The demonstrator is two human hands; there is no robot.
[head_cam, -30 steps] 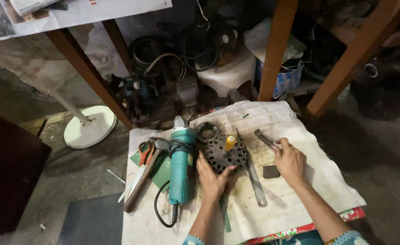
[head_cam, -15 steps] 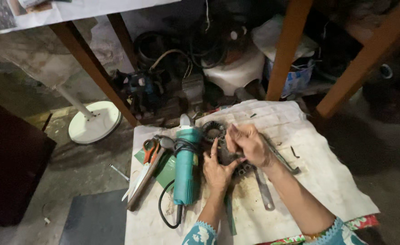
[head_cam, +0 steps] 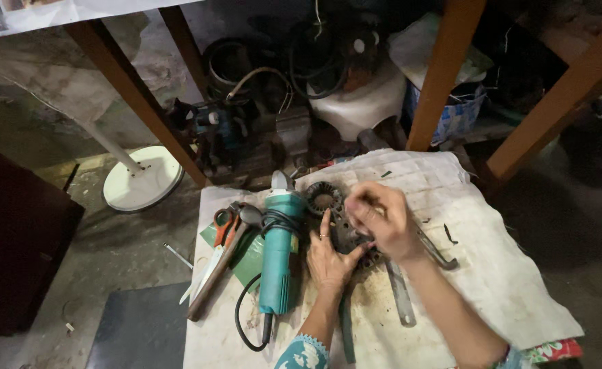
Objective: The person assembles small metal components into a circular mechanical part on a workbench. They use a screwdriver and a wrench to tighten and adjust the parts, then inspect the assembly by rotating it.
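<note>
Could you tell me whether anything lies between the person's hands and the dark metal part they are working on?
Nothing visible does. The left hand rests against the dark metal part, and the right hand is directly over it, covering much of it. The teal angle grinder lies clear, to the left.

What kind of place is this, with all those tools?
Probably a small repair workshop. A teal angle grinder, a hammer and a wrench lie on a stained white cloth, and both hands work on a dark metal machine part.
</note>
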